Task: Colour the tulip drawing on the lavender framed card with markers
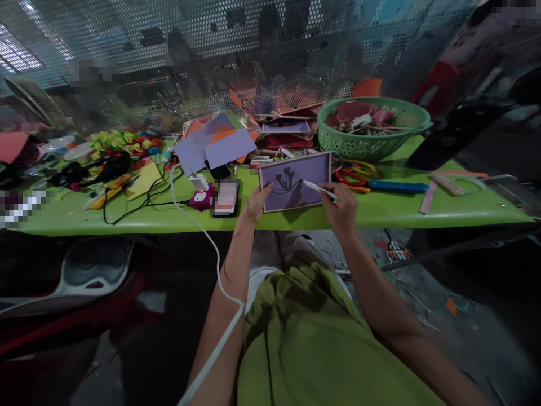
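A shallow purple panel with a pale wooden frame is tilted up at the front edge of the green table. Dark red flower shapes with dark stems show on its purple face. My left hand grips the frame's lower left side, thumb over the front. In my right hand is a slim white pen-like tool, its tip close to the purple face near the flowers; whether it touches I cannot tell. The fingers of my right hand are closed round the tool beside the frame's right end.
A green basket stands behind the frame. Scissors and a blue-handled tool lie right. Left are a phone, a magenta power socket with cables, purple sheets and yellow flowers. A white cable crosses my left arm.
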{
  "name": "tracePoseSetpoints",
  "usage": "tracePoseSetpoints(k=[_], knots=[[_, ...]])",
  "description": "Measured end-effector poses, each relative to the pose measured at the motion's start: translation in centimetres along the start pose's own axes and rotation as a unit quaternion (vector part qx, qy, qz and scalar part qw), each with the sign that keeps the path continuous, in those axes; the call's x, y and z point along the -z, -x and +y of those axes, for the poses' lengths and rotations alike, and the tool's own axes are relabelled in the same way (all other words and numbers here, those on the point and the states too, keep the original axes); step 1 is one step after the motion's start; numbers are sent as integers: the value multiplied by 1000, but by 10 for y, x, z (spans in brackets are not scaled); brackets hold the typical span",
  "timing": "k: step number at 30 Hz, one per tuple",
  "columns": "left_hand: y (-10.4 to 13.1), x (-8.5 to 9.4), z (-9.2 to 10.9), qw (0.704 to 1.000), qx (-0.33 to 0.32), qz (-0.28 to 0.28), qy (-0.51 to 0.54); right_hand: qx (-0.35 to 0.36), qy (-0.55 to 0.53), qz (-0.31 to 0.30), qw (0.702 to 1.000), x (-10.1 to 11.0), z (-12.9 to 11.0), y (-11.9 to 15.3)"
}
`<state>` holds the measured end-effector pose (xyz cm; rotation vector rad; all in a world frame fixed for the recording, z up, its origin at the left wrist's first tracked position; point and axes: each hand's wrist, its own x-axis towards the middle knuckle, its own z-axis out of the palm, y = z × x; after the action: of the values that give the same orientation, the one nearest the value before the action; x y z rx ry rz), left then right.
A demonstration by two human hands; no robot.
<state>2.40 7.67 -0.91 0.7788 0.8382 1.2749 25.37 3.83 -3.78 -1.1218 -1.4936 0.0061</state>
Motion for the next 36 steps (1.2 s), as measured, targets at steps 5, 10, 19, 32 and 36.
tracePoseSetpoints(k=[5,10,19,32,36], knots=[[-1,1,-2,1000,-5,-4,0,2,0,-13,1000,0,0,0],[-3,3,-4,1000,-2,0,-2,7,-9,-19,1000,1,0,0],[-2,2,-2,1000,7,3,7,-4,-11,-34,999,1,0,1],[-1,1,-2,1000,5,-14,1,37,0,-80,996,0,3,2],[-2,3,-3,1000,0,-9,-3,53,1,-93,994,-1,5,2]])
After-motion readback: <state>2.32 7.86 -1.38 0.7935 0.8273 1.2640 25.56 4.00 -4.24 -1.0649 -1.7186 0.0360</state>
